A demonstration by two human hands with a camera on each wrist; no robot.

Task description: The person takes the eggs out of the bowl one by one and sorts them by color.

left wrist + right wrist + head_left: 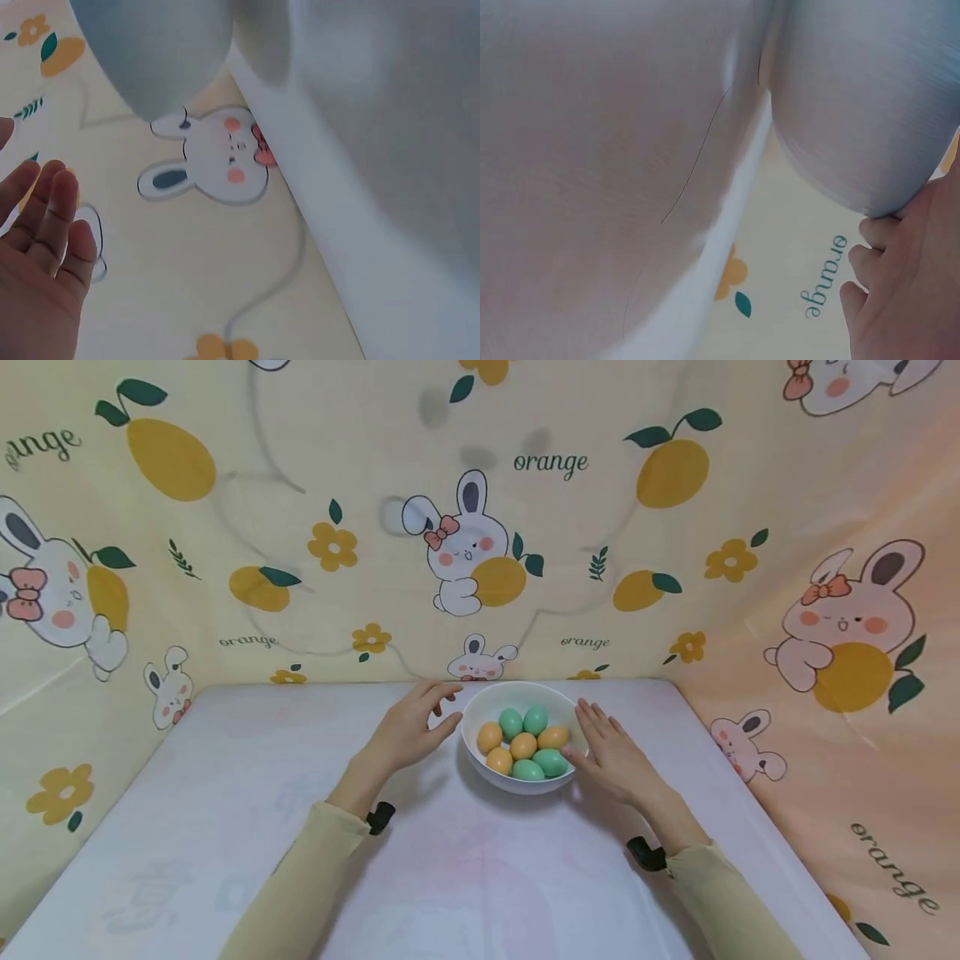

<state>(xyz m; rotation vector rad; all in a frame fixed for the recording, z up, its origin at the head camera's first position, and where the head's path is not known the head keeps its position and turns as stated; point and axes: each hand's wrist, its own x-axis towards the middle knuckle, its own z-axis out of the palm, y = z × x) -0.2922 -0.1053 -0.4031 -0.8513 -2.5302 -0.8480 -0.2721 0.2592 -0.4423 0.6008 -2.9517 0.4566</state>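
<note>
A white bowl [486, 702] stands near the table's far edge, holding several orange eggs [522, 746] and several green eggs [536, 719]. At its left side is my left hand [411, 724], fingers loosely bent and nothing held, the thumb tip close to the rim. In the left wrist view this hand [41, 251] appears apart from the bowl [161, 56]. My right hand [617, 756] lies along the bowl's right side with fingers extended, its thumb at the rim. The right wrist view shows fingers of that hand [919, 277] against the bowl's outer wall [847, 97].
The bowl rests on a white-covered table [247, 810]. Behind it hangs a cream cloth [360, 468] printed with rabbits and oranges, which also runs along both sides. A dark wrist camera [381, 817] sits at the left cuff, and another wrist camera [647, 853] at the right.
</note>
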